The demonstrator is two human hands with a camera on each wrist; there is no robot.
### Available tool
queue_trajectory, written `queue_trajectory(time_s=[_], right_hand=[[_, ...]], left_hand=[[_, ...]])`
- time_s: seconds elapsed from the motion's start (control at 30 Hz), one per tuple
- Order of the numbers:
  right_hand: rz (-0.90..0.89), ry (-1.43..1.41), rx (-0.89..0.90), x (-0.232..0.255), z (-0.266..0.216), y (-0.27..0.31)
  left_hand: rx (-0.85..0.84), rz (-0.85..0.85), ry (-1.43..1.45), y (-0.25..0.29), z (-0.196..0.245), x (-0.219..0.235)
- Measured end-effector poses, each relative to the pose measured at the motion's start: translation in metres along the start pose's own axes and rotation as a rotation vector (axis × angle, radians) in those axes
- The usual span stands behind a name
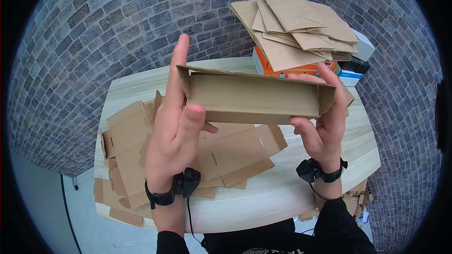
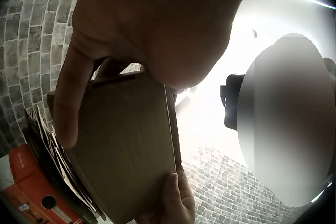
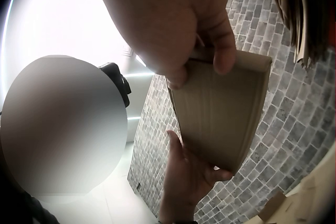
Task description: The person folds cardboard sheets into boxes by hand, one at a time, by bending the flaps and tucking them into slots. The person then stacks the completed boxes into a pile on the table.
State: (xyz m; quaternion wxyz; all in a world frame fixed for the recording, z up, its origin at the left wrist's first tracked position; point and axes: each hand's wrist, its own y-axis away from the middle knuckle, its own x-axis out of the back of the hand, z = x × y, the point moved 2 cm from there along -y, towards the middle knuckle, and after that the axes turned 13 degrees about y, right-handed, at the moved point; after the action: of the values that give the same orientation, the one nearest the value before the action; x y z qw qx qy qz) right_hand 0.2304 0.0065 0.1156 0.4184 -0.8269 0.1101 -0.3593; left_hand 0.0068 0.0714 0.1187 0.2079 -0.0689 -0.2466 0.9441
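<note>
Cardboard box [image 1: 254,95], one, above desk [image 1: 263,197]: left hand [image 1: 172,136] grips nine-o'clock end, fingers spread; right hand [image 1: 328,131], fingers curled, grips three-o'clock end.

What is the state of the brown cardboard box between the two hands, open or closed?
Open: in the head view, the brown cardboard box shows its inside between raised walls.
</note>
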Motion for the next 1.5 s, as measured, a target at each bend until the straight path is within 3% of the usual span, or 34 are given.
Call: queue_trajectory(time_s=[0.33, 0.4, 0.63, 0.7, 1.07, 1.2, 1.5], right_hand=[[0.045, -0.077, -0.030, 0.000, 0.002, 0.001], [0.044, -0.074, -0.037, 0.001, 0.002, 0.001], [0.046, -0.119, -0.038, 0.001, 0.002, 0.002], [0.055, -0.123, -0.035, 0.001, 0.004, 0.003], [0.057, -0.179, -0.118, 0.001, 0.004, 0.007], [0.042, -0.192, -0.043, 0.002, 0.005, 0.004], [0.056, -0.199, -0.062, 0.002, 0.004, 0.005]], left_hand=[[-0.036, 0.001, 0.027, 0.000, 0.004, -0.004], [0.018, 0.041, 0.169, 0.002, 0.007, -0.004], [-0.010, 0.010, 0.085, 0.001, 0.008, 0.000], [0.004, 0.030, 0.205, 0.003, 0.011, -0.003], [-0.030, -0.029, 0.087, 0.000, 0.007, 0.001], [-0.036, -0.018, 0.246, 0.003, 0.007, -0.001], [-0.022, -0.005, 0.153, 0.002, 0.009, 0.002]])
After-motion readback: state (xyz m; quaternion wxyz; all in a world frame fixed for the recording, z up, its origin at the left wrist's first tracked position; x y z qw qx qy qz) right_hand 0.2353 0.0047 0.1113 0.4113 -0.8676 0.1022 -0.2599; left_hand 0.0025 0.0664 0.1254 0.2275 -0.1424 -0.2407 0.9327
